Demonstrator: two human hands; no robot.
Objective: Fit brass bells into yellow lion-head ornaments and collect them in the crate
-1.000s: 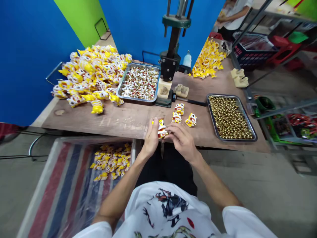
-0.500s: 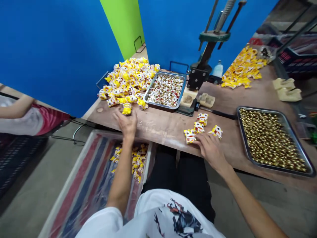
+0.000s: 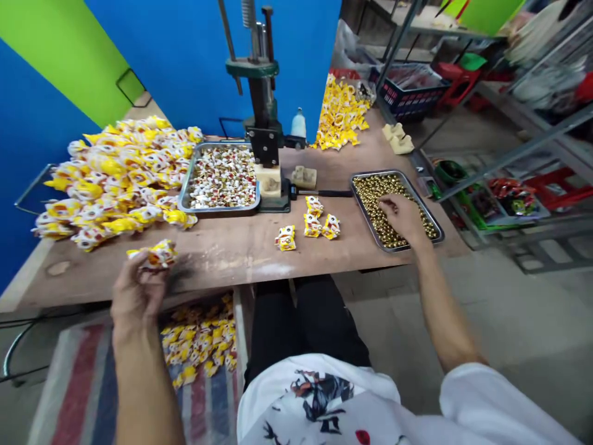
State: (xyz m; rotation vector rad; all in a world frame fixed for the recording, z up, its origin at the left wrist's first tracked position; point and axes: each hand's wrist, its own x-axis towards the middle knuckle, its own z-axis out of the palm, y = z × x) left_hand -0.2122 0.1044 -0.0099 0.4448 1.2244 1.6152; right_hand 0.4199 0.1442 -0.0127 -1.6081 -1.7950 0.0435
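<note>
My left hand (image 3: 138,290) is raised at the table's front edge, its fingers shut on a yellow and white lion-head figure (image 3: 152,255). My right hand (image 3: 402,216) rests curled among the gold beads (image 3: 377,198) in a metal tray (image 3: 359,207). Whether it holds any beads is hidden. Several finished-looking lion figures (image 3: 286,238) stand on the wooden table (image 3: 222,259) between my hands. A large heap of similar figures (image 3: 115,179) lies to the left.
A metal tray of small red and white pieces (image 3: 222,176) sits beside a green hand press (image 3: 264,117). Yellow wrappers or figures (image 3: 340,117) lie at the back. Below the table, a plastic-lined bin (image 3: 199,340) holds more yellow figures. Shelving stands to the right.
My left hand has come back from the heap holding a lion figure. My right hand has moved from the figures on the table into the bead tray. The view has swung left.
</note>
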